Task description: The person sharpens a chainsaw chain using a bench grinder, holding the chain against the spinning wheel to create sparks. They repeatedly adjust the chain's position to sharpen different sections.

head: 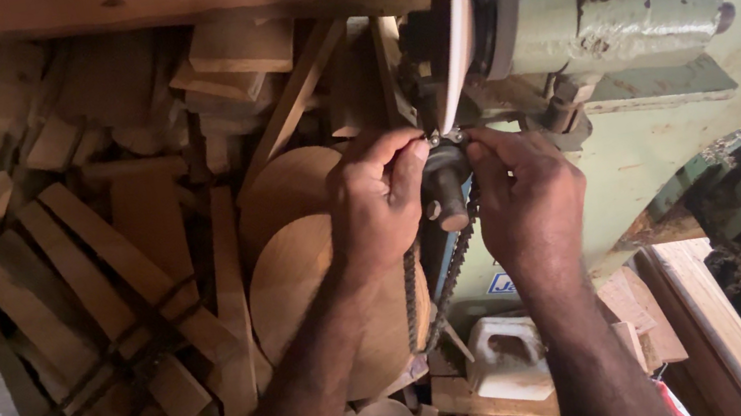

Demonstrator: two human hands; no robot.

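Both hands (376, 199) (528, 195) pinching chain (415, 297) (sprocket end), machine (674, 83)

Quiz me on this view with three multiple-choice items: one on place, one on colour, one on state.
1. Where do both hands meet?
A. at the chain's top link above the shaft
B. on the round discs
C. on the white container

2. The machine housing's colour?
A. red
B. pale green
C. black

3. How does the chain hang?
A. coiled on the floor
B. wrapped round a plank
C. down in a loop

Answers: A, left hand and right hand pinch the chain above the shaft; B, machine housing looks pale green; C, the chain's strands drop below the hands.
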